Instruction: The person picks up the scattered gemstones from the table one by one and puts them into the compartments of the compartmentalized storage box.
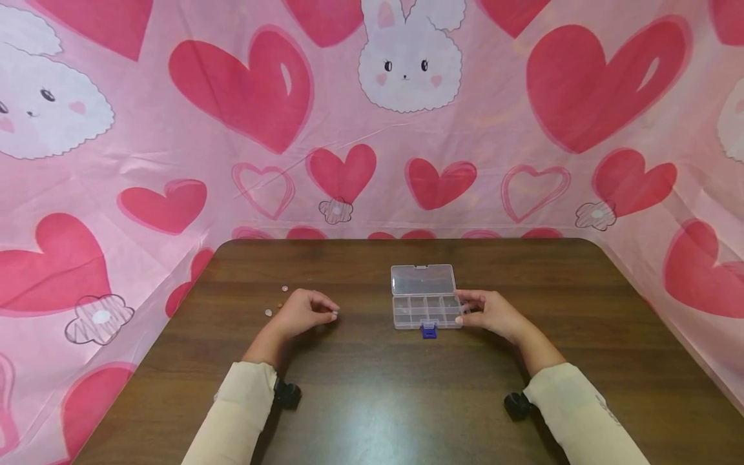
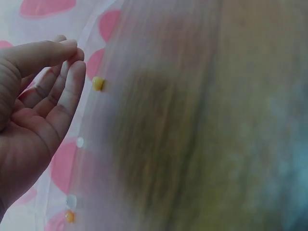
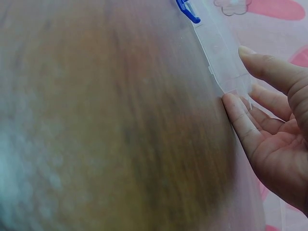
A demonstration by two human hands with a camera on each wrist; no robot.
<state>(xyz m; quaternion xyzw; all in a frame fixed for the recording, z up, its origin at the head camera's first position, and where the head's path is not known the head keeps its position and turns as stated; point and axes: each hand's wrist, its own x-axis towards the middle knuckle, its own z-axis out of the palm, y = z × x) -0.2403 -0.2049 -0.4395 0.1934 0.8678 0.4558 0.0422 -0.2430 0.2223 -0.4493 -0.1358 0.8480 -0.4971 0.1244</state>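
Note:
A clear plastic compartment box [image 1: 402, 318] stands on the table with its lid [image 1: 423, 279] raised at the back and a blue latch [image 1: 429, 332] at the front. My right hand [image 1: 491, 315] grips the box's right end, thumb at the near corner and fingers at the far side. Left of the box, my left hand [image 1: 302, 313] hovers low with thumb and index tips together; I cannot tell whether they pinch something small. Near it in the left wrist view lie a yellow bead-like piece [image 2: 97, 83], pale pieces [image 2: 71, 201] and an orange piece [image 2: 70, 216].
The brown wooden table [image 1: 372, 387] ends at a rounded back edge. Behind and beside it hangs a pink cloth [image 1: 360, 129] with hearts and rabbits. Each wrist wears a black device [image 1: 287, 394]. Small pale [image 1: 268, 312] and orange [image 1: 280, 305] pieces lie left of the left hand.

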